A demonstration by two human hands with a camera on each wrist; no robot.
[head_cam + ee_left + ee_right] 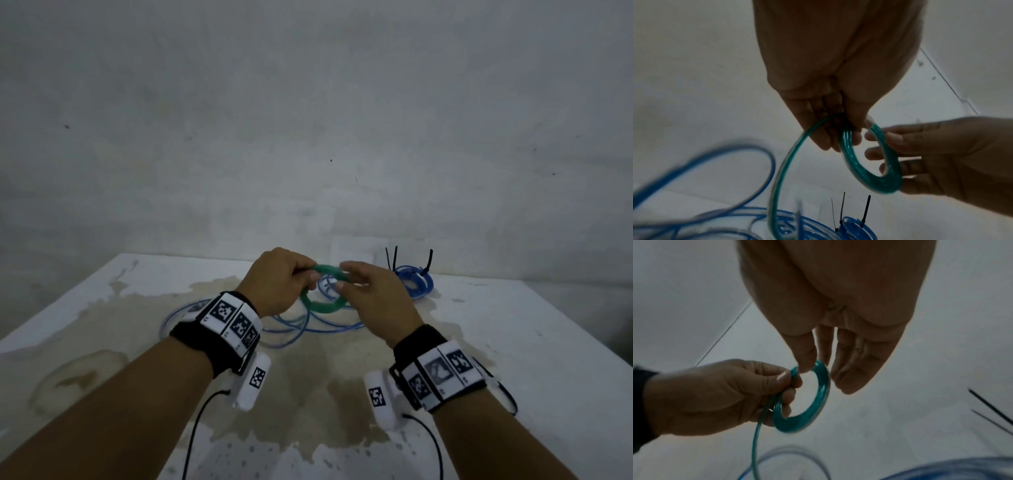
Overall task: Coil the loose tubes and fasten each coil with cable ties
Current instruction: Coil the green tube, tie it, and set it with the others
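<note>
The person holds a green tube coil up over the white table, between both hands. The left hand has its fingers and thumb curled tight round one side of the ring. In the left wrist view something thin and dark sits under that thumb, but it is too small to tell what it is. The right hand is at the other side of the ring. Its thumb presses on the top edge of the coil and its other fingers lie nearly straight behind the ring, loose and not wrapped round it.

One loose end of the green tube hangs down from the left hand toward the table.

Under the hands, loose blue tube lies in big messy loops on the table. Some of it runs out past the left wrist.

Just beyond the right hand sits a blue coil that is already tied. Three black cable ties are fastened round it, and their tails stick straight up.

The table has a large brown stain below the wrists.

There is no box, tray or bowl in view; everything lies right on the table top.
</note>
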